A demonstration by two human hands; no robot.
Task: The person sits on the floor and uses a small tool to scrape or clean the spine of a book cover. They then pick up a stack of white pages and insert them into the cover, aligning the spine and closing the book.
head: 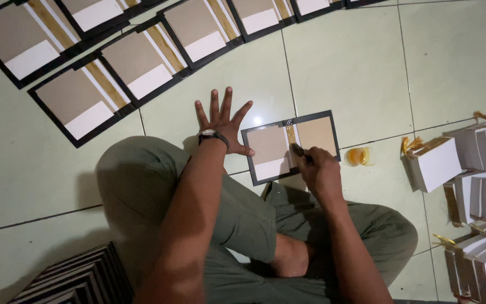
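A person sits cross-legged on a pale green tiled floor [355,67], and their legs in green trousers [243,214] fill the middle of the view. Along the top of the floor lies a curved row of open book covers [136,62], each one black at the edge with brown board, a white patch and a gold strip down the middle. They lie side by side and some overlap a little. On the right side stand white paper blocks [479,169] with gold ribbons, packed close together. In the bottom left corner sits a stack of black-edged covers [80,278]. Right in front of the person's knees lies one open cover [289,146] flat on the floor, well apart from the row at the top. The left hand [223,121] is open with all fingers spread wide and presses flat on the floor, with the thumb touching the left edge of the open cover. It grips nothing. A dark wristwatch [211,134] sits on that wrist. The right hand [319,169] rests on the lower middle of the open cover with its fingers curled around a small dark tool [299,151], whose tip is at the gold strip. Just to the right of the cover lies a small roll of clear yellow tape [358,156]
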